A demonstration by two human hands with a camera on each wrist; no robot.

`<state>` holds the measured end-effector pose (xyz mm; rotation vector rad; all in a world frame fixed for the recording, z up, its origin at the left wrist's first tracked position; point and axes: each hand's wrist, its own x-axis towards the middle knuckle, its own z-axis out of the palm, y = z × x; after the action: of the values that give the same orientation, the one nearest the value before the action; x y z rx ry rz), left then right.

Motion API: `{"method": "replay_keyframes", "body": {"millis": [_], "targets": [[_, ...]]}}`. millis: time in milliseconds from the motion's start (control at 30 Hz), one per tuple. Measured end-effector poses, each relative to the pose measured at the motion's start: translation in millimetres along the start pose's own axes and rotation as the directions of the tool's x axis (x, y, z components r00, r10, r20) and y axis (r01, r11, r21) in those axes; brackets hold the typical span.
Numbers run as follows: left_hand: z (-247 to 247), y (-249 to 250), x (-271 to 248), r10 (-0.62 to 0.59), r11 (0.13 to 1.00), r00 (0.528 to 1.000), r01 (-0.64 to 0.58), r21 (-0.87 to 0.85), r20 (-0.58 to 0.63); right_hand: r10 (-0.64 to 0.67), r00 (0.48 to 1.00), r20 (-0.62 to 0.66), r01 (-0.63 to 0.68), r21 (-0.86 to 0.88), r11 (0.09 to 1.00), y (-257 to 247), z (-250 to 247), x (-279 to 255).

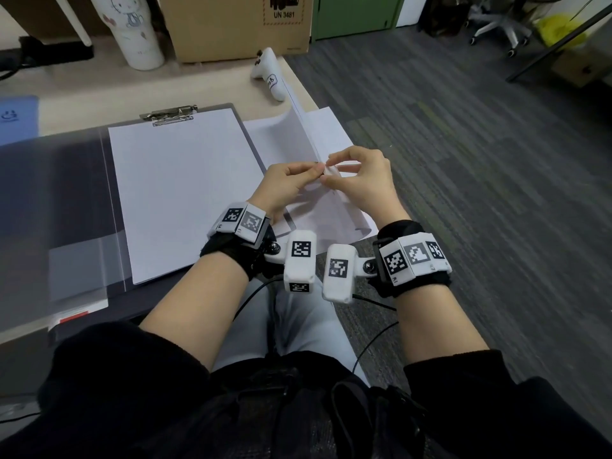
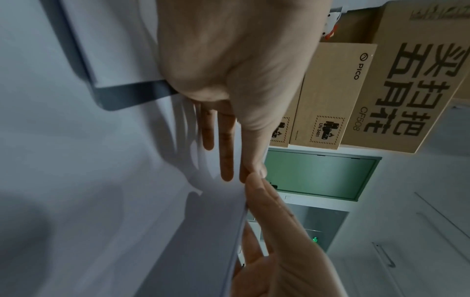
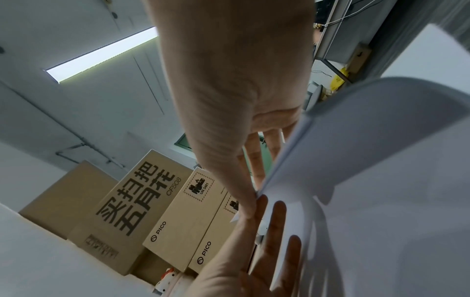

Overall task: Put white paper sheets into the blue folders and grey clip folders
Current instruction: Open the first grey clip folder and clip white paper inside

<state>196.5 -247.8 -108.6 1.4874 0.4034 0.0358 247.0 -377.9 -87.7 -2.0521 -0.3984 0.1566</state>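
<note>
At the right-hand edge of the pale wooden desk (image 1: 205, 84), my left hand (image 1: 287, 184) and my right hand (image 1: 363, 182) met fingertip to fingertip over the loose stack of white paper sheets (image 1: 328, 134), each pinching the same corner between thumb and forefinger. One sheet from that stack stood lifted and bowed, its upper edge rising toward the back of the desk. In the left wrist view my left hand (image 2: 229, 80) showed its other fingers (image 2: 226, 148) held straight along the paper, my right hand (image 2: 277, 241) coming in from below; the right wrist view showed my right hand (image 3: 236, 100) nipping the corner with its thumb. Just left of the hands lay the open grey clip folder (image 1: 82, 200), white sheets lying on its board under the metal clip (image 1: 170, 114) at the top, its translucent cover spread flat to the left. A blue folder (image 1: 16, 117) sat at the far left edge. Behind stood a white tumbler with a cartoon print (image 1: 132, 28), a brown cardboard box (image 1: 231, 24) and a white game controller (image 1: 270, 72).
</note>
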Motion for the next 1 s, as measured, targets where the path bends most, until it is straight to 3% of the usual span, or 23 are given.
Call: {"method": "replay_keyframes", "body": {"millis": [1000], "targets": [[1.9,-0.8,1.8,0.001,0.994,0.999,-0.006,-0.108,-0.041,0.040,0.999,0.032,-0.044,0.133,0.990,-2.4,-5.7,-2.9]]}}
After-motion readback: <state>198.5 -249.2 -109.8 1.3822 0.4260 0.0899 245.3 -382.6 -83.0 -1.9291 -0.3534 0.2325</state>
